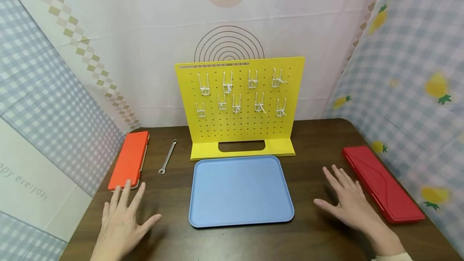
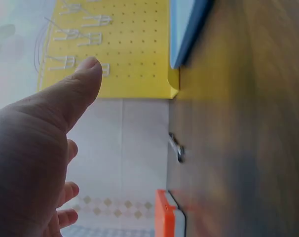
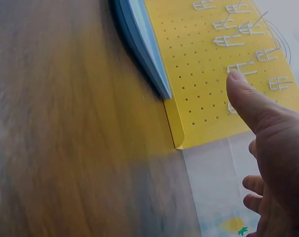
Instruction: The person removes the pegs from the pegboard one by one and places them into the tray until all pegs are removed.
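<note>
Spreading left hand (image 1: 122,217) and right hand (image 1: 349,202), gripping nothing; risking pushing orange case (image 1: 129,159) over table's (image 1: 239,243) left edge through overreach.

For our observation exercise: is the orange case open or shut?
The orange case looks shut: its lid lies flat over the paler base.

1. This was a curtained tabletop work booth; home or workshop could not be told
2. Printed cloth (image 1: 145,47) screened the far side, checked cloth (image 1: 402,55) left and right
3. A yellow pegboard (image 1: 242,122) with white hooks (image 1: 259,106) stood on the dark table (image 1: 232,245), a wrench (image 1: 168,158) to its left
</note>
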`<move>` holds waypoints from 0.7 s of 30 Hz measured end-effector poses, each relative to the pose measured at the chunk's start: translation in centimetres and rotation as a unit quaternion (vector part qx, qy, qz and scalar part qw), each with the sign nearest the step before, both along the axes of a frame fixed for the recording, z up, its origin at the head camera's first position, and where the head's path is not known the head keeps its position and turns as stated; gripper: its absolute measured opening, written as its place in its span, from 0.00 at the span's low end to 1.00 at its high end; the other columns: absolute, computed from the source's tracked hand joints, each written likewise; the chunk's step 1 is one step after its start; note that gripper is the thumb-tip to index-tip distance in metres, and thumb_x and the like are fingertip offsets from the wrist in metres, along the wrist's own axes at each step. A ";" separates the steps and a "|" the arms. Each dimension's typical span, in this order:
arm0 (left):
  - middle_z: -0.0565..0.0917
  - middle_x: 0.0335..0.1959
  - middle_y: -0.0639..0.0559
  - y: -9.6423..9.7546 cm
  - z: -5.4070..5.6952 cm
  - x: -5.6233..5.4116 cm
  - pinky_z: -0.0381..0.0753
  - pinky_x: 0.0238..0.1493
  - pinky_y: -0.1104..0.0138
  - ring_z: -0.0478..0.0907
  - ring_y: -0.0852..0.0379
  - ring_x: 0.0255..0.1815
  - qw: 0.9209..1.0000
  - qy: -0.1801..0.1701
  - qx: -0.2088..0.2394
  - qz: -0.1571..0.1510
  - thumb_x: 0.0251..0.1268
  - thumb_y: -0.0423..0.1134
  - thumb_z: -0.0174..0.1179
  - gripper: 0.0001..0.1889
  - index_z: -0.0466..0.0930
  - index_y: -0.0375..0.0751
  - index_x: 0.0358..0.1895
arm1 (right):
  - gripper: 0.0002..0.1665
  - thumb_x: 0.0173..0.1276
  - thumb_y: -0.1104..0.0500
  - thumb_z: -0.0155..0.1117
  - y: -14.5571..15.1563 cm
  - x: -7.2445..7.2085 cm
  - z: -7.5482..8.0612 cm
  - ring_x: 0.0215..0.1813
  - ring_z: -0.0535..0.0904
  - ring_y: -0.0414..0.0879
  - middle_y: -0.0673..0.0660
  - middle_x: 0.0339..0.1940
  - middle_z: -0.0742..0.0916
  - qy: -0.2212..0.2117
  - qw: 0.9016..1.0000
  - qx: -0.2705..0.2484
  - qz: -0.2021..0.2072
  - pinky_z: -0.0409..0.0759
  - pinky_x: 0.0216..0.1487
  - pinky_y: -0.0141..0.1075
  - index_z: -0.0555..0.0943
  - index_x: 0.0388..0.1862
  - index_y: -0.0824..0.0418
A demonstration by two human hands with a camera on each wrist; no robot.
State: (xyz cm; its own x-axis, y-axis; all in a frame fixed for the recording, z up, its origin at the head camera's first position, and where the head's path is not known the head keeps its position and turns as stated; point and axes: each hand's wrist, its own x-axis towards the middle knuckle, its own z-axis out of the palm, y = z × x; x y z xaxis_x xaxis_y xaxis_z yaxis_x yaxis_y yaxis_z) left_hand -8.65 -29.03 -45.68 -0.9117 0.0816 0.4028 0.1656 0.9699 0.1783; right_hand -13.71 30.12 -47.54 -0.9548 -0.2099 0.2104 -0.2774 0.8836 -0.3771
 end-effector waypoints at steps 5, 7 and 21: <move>0.56 0.73 0.34 1.1 0.2 -0.9 0.49 0.58 0.27 0.49 0.29 0.71 1.000 0.009 0.008 -0.017 0.47 0.66 0.68 0.51 0.56 0.54 0.75 | 0.57 0.57 0.34 0.68 -0.9 -0.9 -0.1 0.70 0.55 0.69 0.69 0.74 0.61 0.006 1.000 -0.014 0.021 0.54 0.59 0.72 0.52 0.79 0.48; 0.57 0.72 0.34 1.6 0.1 -1.4 0.51 0.58 0.27 0.50 0.29 0.71 0.999 0.016 0.008 -0.028 0.47 0.66 0.68 0.51 0.56 0.54 0.75 | 0.55 0.58 0.35 0.67 -1.5 -1.5 -0.1 0.69 0.57 0.68 0.68 0.73 0.63 0.001 0.999 -0.028 0.031 0.58 0.58 0.70 0.54 0.78 0.49; 0.79 0.53 0.44 6.1 -2.6 -7.6 0.77 0.47 0.56 0.77 0.51 0.46 0.971 -0.169 0.130 -0.109 0.60 0.51 0.66 0.37 0.65 0.40 0.70 | 0.36 0.62 0.37 0.66 -6.0 -7.5 -2.1 0.38 0.77 0.45 0.55 0.51 0.81 -0.091 0.978 -0.180 0.053 0.77 0.33 0.36 0.75 0.65 0.51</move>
